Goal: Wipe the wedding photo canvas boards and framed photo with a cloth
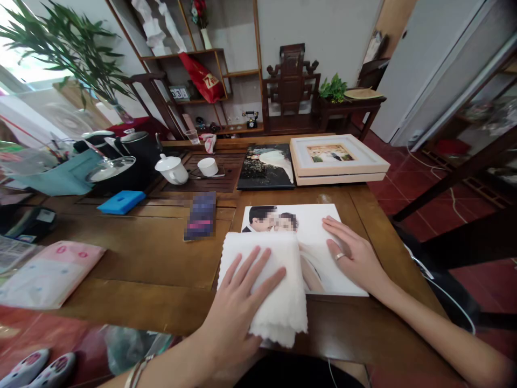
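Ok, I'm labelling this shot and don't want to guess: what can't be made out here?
All in the head view:
Lower-left part of the photo panel: covered by the white cloth and the left hand.
Palm of the right hand: turned down, hidden by the back of the hand.
What the dark purple item is: blurred by pixelation.
Front of the slippers or heel: can't tell, cut off by the bottom edge.

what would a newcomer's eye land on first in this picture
Probably the white cloth at front centre, under the left hand with its fingers spread, covering part of a couple's photo panel. The right hand rests on that panel's right side. Next, the bright red bag against the shelves, back and left of centre.
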The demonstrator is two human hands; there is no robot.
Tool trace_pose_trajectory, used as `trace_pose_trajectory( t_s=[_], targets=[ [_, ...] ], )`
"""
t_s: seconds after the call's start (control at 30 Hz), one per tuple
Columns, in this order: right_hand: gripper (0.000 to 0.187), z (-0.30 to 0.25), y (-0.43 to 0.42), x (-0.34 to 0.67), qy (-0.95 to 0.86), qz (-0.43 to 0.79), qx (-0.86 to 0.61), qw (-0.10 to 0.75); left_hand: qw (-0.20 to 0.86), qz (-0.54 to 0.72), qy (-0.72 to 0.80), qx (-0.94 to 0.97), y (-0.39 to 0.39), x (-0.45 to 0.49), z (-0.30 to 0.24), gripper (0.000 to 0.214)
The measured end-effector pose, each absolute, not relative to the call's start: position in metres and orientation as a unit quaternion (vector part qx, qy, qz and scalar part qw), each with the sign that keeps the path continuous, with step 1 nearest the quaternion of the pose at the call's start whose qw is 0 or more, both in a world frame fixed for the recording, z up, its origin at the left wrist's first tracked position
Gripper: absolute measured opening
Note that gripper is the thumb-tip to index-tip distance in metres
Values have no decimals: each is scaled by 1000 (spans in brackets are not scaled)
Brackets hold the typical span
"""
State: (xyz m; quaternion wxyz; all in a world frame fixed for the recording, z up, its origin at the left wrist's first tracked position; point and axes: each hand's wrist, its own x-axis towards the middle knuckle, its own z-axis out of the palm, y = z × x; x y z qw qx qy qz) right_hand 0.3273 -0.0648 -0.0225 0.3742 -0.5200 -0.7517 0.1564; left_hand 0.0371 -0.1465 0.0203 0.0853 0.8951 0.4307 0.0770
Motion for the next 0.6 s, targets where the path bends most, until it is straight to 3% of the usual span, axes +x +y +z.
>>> trace_pose_trajectory(
  t_s=[0.37, 0.6],
  targets=[
    [36, -26, -62, 330, -756, 161, -500, 390, 53, 48, 508, 858, -23, 59, 31, 76],
    [37, -27, -62, 329, -754, 165, -503, 388, 39, 37, 489, 870, -64, 63, 26, 86]
  ],
)
